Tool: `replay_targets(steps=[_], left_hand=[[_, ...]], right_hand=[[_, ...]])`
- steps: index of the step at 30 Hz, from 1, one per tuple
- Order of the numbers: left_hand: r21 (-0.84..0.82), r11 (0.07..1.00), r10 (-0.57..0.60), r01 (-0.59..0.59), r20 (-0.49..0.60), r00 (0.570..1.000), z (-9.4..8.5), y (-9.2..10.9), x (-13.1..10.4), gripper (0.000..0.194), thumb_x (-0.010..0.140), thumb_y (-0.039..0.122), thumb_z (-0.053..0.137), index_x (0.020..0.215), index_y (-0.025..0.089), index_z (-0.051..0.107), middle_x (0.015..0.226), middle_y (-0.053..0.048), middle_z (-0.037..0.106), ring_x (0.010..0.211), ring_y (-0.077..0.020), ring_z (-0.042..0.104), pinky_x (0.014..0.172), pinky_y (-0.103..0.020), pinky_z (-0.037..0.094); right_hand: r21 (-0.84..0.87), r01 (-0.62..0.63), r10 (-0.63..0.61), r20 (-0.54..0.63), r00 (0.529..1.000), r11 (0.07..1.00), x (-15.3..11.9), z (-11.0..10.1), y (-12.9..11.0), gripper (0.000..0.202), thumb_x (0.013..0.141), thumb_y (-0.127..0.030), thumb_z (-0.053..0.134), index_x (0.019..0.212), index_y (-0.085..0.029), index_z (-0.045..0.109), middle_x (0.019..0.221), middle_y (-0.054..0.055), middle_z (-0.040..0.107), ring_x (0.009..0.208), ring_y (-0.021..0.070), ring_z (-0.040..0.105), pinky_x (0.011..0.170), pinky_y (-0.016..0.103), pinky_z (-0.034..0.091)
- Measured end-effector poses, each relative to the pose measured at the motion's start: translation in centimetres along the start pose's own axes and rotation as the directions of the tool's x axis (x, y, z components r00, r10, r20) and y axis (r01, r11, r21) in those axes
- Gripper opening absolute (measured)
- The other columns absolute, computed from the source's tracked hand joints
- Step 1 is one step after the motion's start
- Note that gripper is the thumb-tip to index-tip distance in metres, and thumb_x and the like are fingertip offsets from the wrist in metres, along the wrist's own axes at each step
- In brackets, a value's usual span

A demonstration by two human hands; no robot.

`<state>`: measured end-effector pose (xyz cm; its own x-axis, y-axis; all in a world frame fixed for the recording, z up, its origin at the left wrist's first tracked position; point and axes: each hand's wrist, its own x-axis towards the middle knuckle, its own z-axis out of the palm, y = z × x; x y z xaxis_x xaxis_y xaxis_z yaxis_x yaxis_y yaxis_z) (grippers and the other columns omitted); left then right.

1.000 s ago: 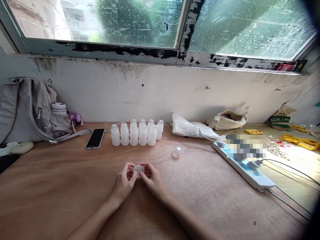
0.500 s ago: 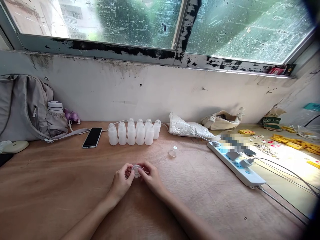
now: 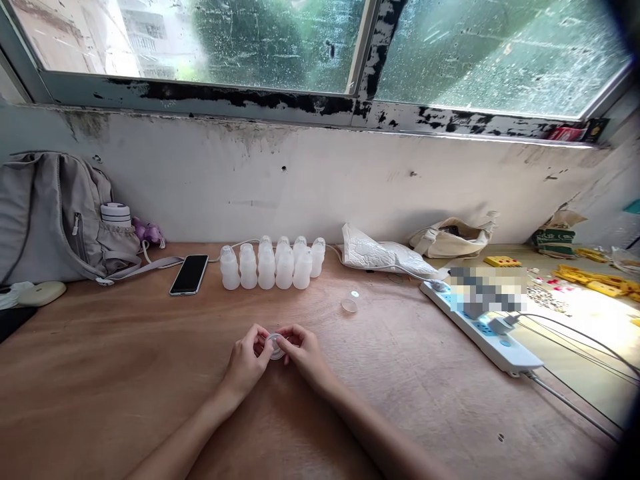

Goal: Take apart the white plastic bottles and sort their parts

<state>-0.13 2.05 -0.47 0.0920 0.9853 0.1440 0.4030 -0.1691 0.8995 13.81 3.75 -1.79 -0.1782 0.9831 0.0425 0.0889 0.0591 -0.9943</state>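
Close in front of me, a small clear round plastic piece, like a lid or cap, is pinched between both hands. My left hand grips its left edge with thumb and fingers. On the opposite edge, my right hand is closed the same way, its thumb on top. A clear shallow ring or lid lies to the right on the table, with a small white disc just behind it. Several frosted bottles with clear tops stand upright in rows beyond my hands.
A phone lies left of the bottles, beside a grey backpack. A silver-white pouch and a beige bag rest against the wall. On the right, a power strip with plugs and cables crosses the wooden table.
The view has shifted slightly, moving the scene a little rightward. Both hands keep hold of the clear round piece, with only slight finger movement.
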Motion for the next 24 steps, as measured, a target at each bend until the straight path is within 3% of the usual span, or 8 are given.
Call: replay_targets(steps=[10, 15, 20, 24], left_hand=[[0.180, 0.983, -0.022, 0.026, -0.024, 0.999, 0.24, -0.36, -0.31, 0.009, 0.074, 0.025, 0.045, 0.068, 0.021, 0.040, 0.051, 0.006, 0.046, 0.047, -0.0104, 0.045, 0.048, -0.020, 0.032], [0.143, 0.990, -0.019, 0.021, -0.015, 1.000, 0.24, -0.29, -0.09, 0.010, 0.072, 0.025, 0.048, 0.067, 0.021, 0.041, 0.054, 0.005, 0.051, 0.050, -0.0114, 0.051, 0.049, -0.020, 0.036], [-0.073, 0.996, -0.043, 0.043, 0.001, 0.999, 0.39, -0.49, 0.12, 0.011, 0.076, 0.031, 0.046, 0.078, 0.020, 0.045, 0.063, 0.001, 0.061, 0.057, -0.0143, 0.059, 0.051, -0.021, 0.042], [-0.014, 1.000, -0.027, 0.027, 0.010, 1.000, 0.11, -0.29, 0.02, 0.019, 0.078, 0.034, 0.045, 0.089, 0.020, 0.050, 0.060, 0.001, 0.063, 0.055, -0.0150, 0.060, 0.052, -0.022, 0.043]], right_hand=[[-0.193, 0.086, -0.094, -0.032, 0.995, 0.977, -0.32, 0.40, -0.28, 0.011, 0.070, -0.025, 0.057, 0.070, -0.014, 0.060, 0.059, -0.001, 0.056, 0.052, 0.0086, 0.046, 0.049, 0.020, 0.038], [-0.233, 0.133, -0.143, -0.026, 0.989, 0.963, -0.45, 0.41, -0.10, 0.010, 0.071, -0.026, 0.056, 0.072, -0.016, 0.058, 0.061, -0.001, 0.054, 0.053, 0.0085, 0.045, 0.049, 0.019, 0.039], [-0.102, 0.081, -0.084, -0.029, 0.996, 0.992, -0.42, 0.11, -0.02, 0.020, 0.073, -0.030, 0.055, 0.089, -0.016, 0.055, 0.076, 0.002, 0.056, 0.052, 0.0089, 0.051, 0.044, 0.020, 0.044], [-0.039, 0.070, -0.069, 0.020, 0.997, 0.997, -0.18, -0.16, 0.08, 0.021, 0.075, -0.033, 0.054, 0.085, -0.015, 0.059, 0.070, 0.002, 0.058, 0.053, 0.0110, 0.054, 0.044, 0.022, 0.047]])
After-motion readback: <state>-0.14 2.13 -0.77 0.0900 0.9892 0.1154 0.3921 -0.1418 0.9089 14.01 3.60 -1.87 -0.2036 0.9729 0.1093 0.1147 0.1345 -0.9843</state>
